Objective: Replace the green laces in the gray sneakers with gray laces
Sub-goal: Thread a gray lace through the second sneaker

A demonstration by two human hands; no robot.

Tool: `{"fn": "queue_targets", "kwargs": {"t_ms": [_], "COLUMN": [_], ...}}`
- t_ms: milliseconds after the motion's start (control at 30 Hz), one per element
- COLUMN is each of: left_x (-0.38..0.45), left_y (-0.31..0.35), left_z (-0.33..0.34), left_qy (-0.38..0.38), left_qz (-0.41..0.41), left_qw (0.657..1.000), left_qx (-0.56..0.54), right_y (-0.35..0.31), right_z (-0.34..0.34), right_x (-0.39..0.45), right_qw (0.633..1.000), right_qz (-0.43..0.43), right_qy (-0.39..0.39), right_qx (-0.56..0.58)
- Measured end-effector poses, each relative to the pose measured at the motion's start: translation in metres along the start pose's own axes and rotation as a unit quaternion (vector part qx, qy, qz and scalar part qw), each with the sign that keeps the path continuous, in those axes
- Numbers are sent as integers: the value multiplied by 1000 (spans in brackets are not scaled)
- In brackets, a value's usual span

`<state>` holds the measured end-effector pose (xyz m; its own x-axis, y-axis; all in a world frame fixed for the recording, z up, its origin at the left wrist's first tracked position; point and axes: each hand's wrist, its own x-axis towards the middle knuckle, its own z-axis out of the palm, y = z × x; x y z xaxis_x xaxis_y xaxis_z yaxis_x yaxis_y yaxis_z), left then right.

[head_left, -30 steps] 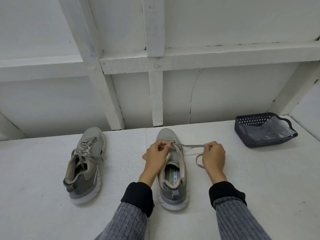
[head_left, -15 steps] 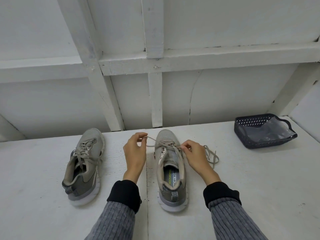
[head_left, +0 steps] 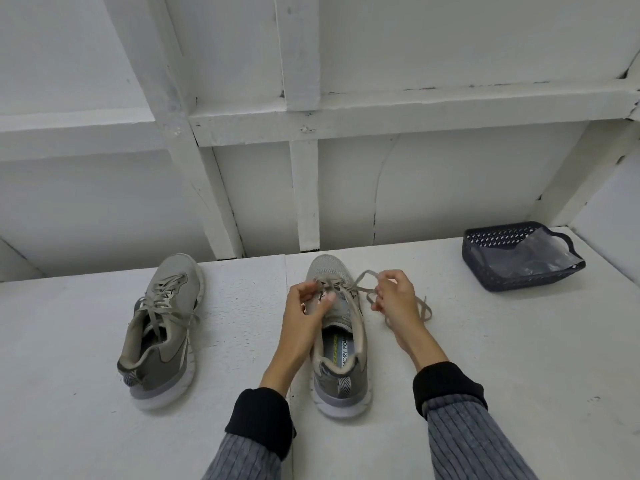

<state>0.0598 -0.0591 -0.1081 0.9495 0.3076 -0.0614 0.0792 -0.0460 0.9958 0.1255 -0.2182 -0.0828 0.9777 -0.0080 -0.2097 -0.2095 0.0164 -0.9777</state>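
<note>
While both hands work over the near gray mesh sneaker with a white sole, we see the left hand curled at the lowest eyelets, its fingertips pinching the flat gray lace where it crosses the shoe. The right hand, just beside the sneaker's right edge, grips the free run of that same lace; a loop rises above its fingers and loose slack trails on the surface beyond its wrist. The two hands are near each other but apart, with the lace stretched between them. The sneaker stands upright on the white textured tabletop, toe pointing away from us.

Well to the left we find the second gray sneaker, fully laced in gray, also toe away. At the far right sits a dark perforated plastic basket holding a clear plastic pouch. Gray ribbed sleeves with black cuffs cover both forearms.
</note>
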Motion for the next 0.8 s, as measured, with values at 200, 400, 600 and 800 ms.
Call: {"fn": "queue_targets", "kwargs": {"t_ms": [200,400,600,800], "left_x": [-6,-2,12,16], "left_y": [-8,-16,-46,-51], "left_z": [5,2,2,4], "left_qy": [57,46,41,19], "left_qz": [-28,-69,-88,-93], "left_qw": [998,996,994,995], "left_qx": [29,39,45,35], "right_y": [8,10,28,25], "right_z": [11,-11,-32,-14], "right_x": [-2,-5,-14,-20], "right_qw": [961,982,951,883], "right_qz": [-120,-65,-23,-148], "right_qy": [-70,111,177,136], "right_qx": [-237,-141,-254,-423]}}
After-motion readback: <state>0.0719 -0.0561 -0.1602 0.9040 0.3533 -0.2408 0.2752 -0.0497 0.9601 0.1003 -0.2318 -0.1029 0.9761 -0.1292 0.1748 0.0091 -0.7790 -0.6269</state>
